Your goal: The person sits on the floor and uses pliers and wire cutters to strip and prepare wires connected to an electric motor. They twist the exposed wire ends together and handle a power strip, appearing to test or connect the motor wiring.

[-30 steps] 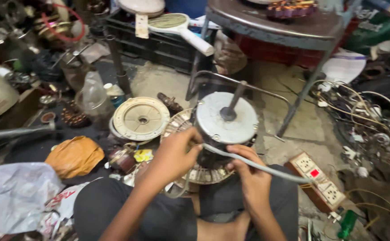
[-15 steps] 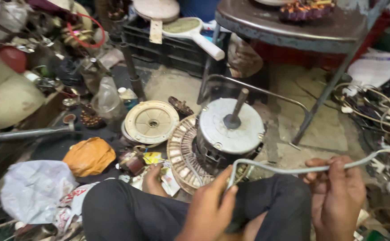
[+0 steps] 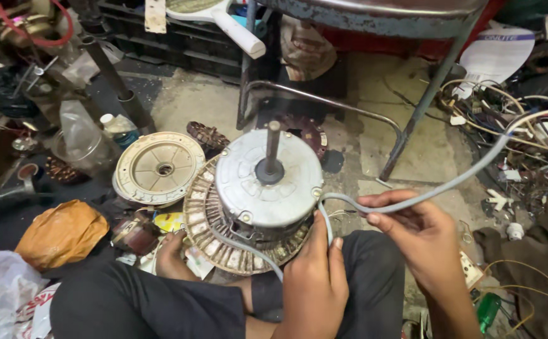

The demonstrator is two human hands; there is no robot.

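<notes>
Between both hands, the grey cable (image 3: pixel 412 199) is bending: the right hand (image 3: pixel 421 229) is pinching it, the left hand (image 3: pixel 314 276) is closing around it, beside the fan motor (image 3: pixel 267 182); a round cream cover (image 3: pixel 158 168) is lying further left.

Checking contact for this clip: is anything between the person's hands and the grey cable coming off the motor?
Nothing visible. The left hand touches the grey cable where it bends beside the motor, and the right hand pinches it directly. The rest of it runs free toward the upper right.
</notes>
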